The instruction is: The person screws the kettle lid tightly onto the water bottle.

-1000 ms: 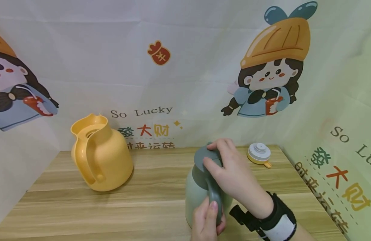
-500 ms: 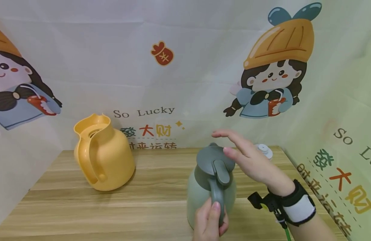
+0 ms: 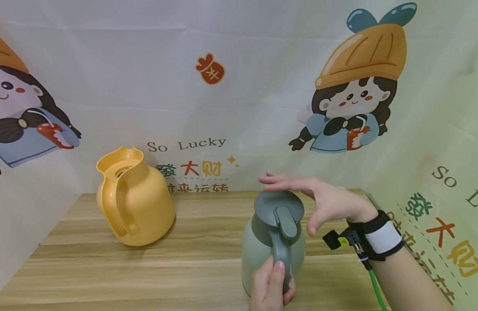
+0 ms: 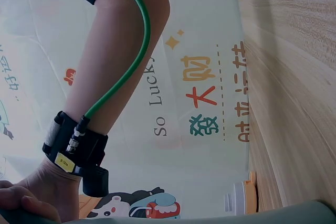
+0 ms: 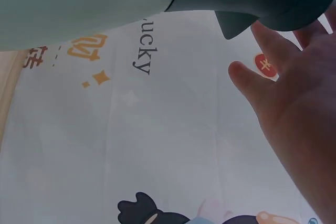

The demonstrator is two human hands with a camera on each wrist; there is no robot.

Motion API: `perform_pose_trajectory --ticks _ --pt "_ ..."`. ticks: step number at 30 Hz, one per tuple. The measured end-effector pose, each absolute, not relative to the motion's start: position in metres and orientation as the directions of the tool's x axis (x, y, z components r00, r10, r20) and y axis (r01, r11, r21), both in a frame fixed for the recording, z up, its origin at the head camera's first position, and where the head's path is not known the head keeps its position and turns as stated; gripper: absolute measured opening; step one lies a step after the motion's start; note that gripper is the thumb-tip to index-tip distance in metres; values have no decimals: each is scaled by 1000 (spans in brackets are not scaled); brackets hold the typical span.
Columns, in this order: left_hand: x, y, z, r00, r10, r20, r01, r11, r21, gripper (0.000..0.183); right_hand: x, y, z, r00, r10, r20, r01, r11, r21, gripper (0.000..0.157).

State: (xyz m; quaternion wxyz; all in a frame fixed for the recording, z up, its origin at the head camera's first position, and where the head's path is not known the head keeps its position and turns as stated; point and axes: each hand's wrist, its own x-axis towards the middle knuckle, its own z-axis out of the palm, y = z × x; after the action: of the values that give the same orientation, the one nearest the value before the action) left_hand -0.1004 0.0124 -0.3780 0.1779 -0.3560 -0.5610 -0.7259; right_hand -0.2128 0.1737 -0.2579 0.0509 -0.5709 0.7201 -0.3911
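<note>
A pale green vacuum jug [image 3: 254, 255] with a dark grey-green lid [image 3: 271, 205] stands upright on the wooden table in the head view. Its handle is gripped by my left hand [image 3: 267, 283], fingers and thumb curled round the lower part. My right hand [image 3: 328, 201] is spread at the lid's far right side, fingers stretched across the back edge and thumb held apart. In the right wrist view, the jug's body [image 5: 79, 9] fills the top, and the fingers of the right hand [image 5: 304, 98] reach behind the lid; whether they touch it I cannot tell.
A yellow jug [image 3: 153, 207] without its stopper stands at the left of the table [image 3: 200, 263]. A white and yellow stopper [image 4: 239, 198] lies near the back right, mostly hidden by my right hand in the head view. Printed cloth [image 3: 246, 86] walls the back and sides.
My right hand has come off the lid, drawn back to the right, then reached over its far edge with fingers extended. The left hand keeps its grip on the handle.
</note>
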Motion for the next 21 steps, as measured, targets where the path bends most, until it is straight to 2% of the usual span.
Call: perform_pose_trajectory --ticks 4,9,21 --pt "-100 12 -377 -691 146 708 645 -317 695 32 -216 171 -261 -338 -878 340 -778 57 -626 97" --pt "-99 12 -377 -704 152 694 634 -307 710 31 -218 169 -269 -330 -870 365 -773 27 -634 87" --pt "-101 14 -383 -694 135 707 650 -305 696 31 -209 167 -280 -429 -803 413 -757 70 -650 80"
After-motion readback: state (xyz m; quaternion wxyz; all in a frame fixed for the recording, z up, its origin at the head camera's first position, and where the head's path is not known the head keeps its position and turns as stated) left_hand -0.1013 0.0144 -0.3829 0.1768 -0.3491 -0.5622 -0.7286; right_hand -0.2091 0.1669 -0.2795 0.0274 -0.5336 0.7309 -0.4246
